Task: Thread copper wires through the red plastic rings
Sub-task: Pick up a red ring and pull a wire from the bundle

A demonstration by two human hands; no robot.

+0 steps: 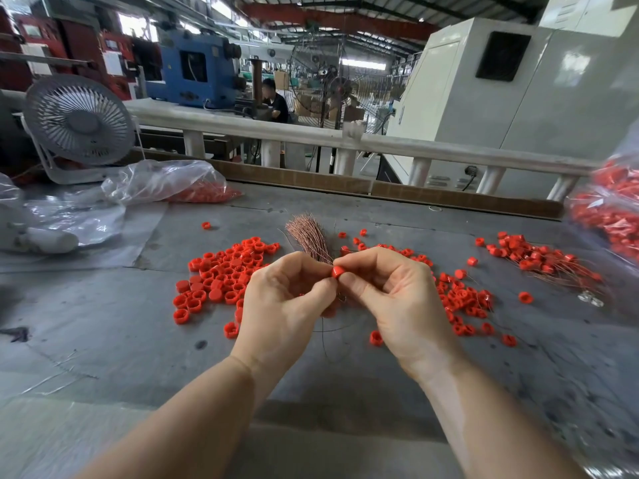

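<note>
My right hand (390, 299) pinches one red plastic ring (336, 272) between thumb and forefinger at the middle of the grey table (114, 326). My left hand (283, 302) grips a bundle of copper wires (309, 238), which fans out upward behind the fingers; its fingertips meet the ring. Thin wire ends hang below both hands. A heap of loose red rings (221, 274) lies to the left, more rings (463, 299) to the right. Rings with wires through them (543, 259) lie in a pile at the far right.
A clear bag of red rings (179, 186) lies at the back left beside a white desk fan (77, 122). Another full bag (608, 209) sits at the right edge. A white railing (345, 140) and cardboard strip border the table's far side. A person sits beyond.
</note>
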